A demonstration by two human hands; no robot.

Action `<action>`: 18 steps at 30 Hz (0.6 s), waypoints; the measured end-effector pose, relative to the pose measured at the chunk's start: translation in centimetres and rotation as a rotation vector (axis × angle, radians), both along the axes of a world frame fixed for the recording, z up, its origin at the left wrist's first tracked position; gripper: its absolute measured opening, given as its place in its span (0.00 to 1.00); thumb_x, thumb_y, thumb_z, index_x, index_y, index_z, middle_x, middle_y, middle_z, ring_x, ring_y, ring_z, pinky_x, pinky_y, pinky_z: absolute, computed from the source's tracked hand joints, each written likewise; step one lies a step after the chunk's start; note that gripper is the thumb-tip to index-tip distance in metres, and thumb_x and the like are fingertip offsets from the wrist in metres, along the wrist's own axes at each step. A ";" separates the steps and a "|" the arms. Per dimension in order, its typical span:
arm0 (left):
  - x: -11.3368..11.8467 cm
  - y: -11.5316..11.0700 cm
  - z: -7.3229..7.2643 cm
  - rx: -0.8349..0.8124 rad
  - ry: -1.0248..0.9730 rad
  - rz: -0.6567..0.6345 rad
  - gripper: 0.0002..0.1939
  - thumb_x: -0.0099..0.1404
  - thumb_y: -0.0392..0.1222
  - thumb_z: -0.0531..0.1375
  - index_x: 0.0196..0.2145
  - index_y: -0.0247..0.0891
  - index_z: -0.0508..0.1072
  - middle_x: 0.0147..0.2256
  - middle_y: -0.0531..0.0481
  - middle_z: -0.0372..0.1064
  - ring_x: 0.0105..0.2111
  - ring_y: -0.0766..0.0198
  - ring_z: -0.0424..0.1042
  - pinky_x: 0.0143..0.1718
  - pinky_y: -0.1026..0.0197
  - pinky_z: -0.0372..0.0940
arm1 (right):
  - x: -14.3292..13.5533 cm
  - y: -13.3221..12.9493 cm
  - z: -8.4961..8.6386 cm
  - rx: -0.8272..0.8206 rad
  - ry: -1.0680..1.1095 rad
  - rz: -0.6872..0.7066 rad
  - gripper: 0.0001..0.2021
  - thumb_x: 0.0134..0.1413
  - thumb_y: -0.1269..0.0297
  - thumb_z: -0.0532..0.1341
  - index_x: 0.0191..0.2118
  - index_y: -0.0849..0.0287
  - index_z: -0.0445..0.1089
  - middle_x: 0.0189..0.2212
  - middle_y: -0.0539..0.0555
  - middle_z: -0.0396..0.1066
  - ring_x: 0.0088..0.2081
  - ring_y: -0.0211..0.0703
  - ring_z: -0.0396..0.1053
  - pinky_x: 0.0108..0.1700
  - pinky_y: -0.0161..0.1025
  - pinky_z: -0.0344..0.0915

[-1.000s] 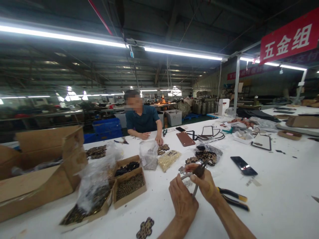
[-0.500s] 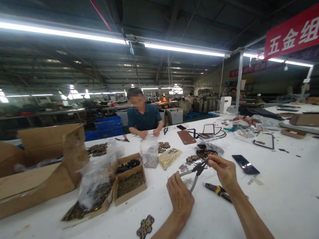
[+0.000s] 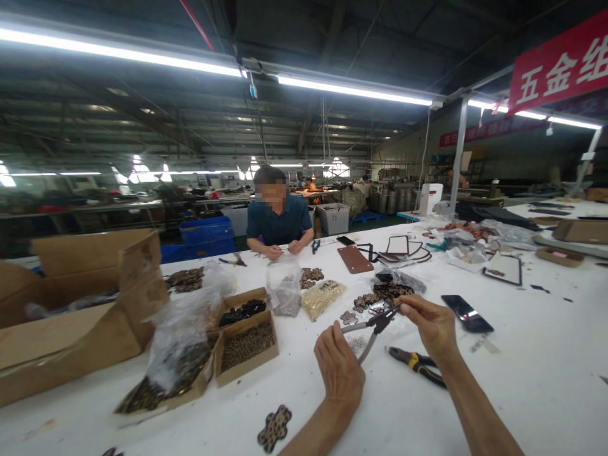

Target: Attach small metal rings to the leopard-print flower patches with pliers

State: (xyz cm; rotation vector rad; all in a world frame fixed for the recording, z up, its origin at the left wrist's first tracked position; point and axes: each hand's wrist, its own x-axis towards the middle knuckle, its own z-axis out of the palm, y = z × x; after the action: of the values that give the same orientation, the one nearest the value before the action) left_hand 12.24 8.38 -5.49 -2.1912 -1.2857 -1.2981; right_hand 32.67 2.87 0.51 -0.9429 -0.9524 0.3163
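My left hand (image 3: 339, 367) is closed around the grey handles of a pair of pliers (image 3: 380, 322), whose dark jaws point up and right. At the jaw tips, my right hand (image 3: 430, 323) pinches something too small and dark to make out. Yellow-and-black pliers (image 3: 418, 365) lie on the white table below the right hand. Behind the grey-handled pliers are small silvery pieces (image 3: 357, 344) and flower-shaped leopard-print pieces (image 3: 365, 301). Another leopard-print piece (image 3: 274, 429) lies by my left forearm.
To the left stand an open carton (image 3: 90, 329) and a small cardboard box of metal bits (image 3: 247, 370). Bags of small parts, one of them yellowish (image 3: 323, 300), lie ahead. A phone (image 3: 468, 313) rests at right. Across the table sits a co-worker (image 3: 279, 218), both hands on the tabletop.
My hands and the pliers keep nearly the same pose, shifted slightly left in view. The co-worker's head and shoulders have moved a little to the right.
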 end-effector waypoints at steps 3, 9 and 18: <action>0.0 0.0 -0.1 -0.002 0.017 0.003 0.38 0.56 0.23 0.53 0.65 0.25 0.51 0.55 0.30 0.57 0.54 0.44 0.59 0.56 0.42 0.58 | 0.0 -0.1 0.0 -0.013 -0.026 -0.016 0.09 0.50 0.59 0.71 0.38 0.54 0.83 0.38 0.57 0.81 0.41 0.54 0.75 0.42 0.49 0.73; 0.2 -0.3 -0.3 -0.024 0.023 -0.005 0.45 0.52 0.22 0.54 0.67 0.24 0.47 0.55 0.29 0.57 0.55 0.43 0.59 0.54 0.42 0.60 | 0.2 0.3 -0.7 0.000 0.077 -0.012 0.11 0.46 0.59 0.73 0.37 0.55 0.83 0.38 0.58 0.81 0.41 0.54 0.76 0.41 0.49 0.73; 0.3 -0.4 -0.4 -0.036 0.079 0.007 0.44 0.50 0.24 0.57 0.65 0.22 0.52 0.53 0.29 0.58 0.51 0.45 0.60 0.51 0.44 0.61 | 0.9 0.9 -1.4 -0.019 0.076 -0.008 0.13 0.48 0.56 0.71 0.39 0.57 0.83 0.37 0.58 0.82 0.35 0.50 0.77 0.41 0.49 0.74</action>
State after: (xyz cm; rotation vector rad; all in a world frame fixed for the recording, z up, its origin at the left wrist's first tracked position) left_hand 12.58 7.95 -5.85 -2.2370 -1.2945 -1.1820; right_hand 33.57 3.76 -0.92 -0.9455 -0.8770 0.3530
